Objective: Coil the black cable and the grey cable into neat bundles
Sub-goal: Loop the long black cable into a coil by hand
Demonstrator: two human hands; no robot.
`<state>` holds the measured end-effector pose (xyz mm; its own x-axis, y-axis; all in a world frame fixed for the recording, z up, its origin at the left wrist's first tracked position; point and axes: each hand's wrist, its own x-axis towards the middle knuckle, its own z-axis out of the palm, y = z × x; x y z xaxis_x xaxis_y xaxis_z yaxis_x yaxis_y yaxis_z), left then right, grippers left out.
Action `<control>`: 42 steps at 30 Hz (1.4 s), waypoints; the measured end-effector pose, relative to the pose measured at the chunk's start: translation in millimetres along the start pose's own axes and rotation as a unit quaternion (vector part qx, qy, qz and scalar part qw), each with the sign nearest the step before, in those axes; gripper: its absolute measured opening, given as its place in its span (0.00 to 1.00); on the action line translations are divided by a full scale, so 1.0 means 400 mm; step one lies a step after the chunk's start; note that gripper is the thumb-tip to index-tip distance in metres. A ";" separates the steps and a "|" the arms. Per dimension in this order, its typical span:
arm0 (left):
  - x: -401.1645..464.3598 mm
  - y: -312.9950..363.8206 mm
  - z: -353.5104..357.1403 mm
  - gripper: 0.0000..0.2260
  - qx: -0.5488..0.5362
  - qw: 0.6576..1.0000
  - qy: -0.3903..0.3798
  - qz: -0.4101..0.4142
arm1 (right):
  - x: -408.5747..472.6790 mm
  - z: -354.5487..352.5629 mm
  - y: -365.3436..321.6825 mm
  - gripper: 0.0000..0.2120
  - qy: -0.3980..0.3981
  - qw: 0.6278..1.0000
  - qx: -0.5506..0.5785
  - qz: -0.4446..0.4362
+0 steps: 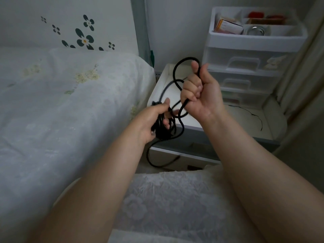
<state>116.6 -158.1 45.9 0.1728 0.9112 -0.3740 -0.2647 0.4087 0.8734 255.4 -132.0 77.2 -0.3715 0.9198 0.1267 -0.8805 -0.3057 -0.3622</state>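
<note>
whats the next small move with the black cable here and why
Probably bring the right hand down and lay its raised loop onto the bunch of coils the left hand holds. The black cable arcs loose between them, and a slack length hangs below toward the floor.

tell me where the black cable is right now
In the head view the black cable is centre frame, held in both hands, left hand and right hand, above the white bedside table, with a loop hanging toward the floor.

Black cable (175, 71) strands bunching inside left hand (154, 120), loop count unreadable; stretch near it blurring; drawer unit (252, 55) contents too hazy.
</note>
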 end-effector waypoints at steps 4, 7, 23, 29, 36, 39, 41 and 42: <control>0.024 0.031 -0.054 0.10 -0.008 0.989 0.131 0.071 | -0.001 -0.017 -0.031 0.16 0.034 0.987 -0.088 0.128; 0.037 0.061 -0.123 0.12 0.123 0.945 0.270 0.140 | -0.031 -0.025 -0.089 0.05 0.085 0.903 -0.355 0.227; 0.055 0.102 -0.211 0.26 0.371 0.804 0.409 0.220 | -0.032 -0.033 -0.091 0.12 0.196 0.329 -0.921 0.068; 0.044 0.087 -0.185 0.18 0.351 0.847 0.340 0.208 | -0.015 -0.040 -0.005 0.16 0.184 0.213 -0.958 -0.043; 0.039 0.065 -0.155 0.12 0.383 0.846 0.304 0.211 | 0.008 -0.017 0.123 0.07 -0.019 0.201 -0.909 -0.364; 0.028 0.059 -0.141 0.11 0.397 0.845 0.287 0.214 | 0.006 -0.053 0.149 0.21 -0.013 0.247 -0.968 -0.038; 0.025 0.053 -0.129 0.10 0.384 0.861 0.254 0.218 | 0.002 -0.063 0.161 0.25 0.010 0.439 -0.891 0.115; 0.025 0.050 -0.123 0.10 0.381 0.864 0.241 0.223 | 0.004 -0.067 0.164 0.24 0.019 0.479 -0.869 0.119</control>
<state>66.2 -138.4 44.3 -0.2497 0.9600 0.1265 0.5305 0.0263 0.8473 204.8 -144.0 28.9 -0.3651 0.9239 -0.1148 0.7742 0.2328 -0.5885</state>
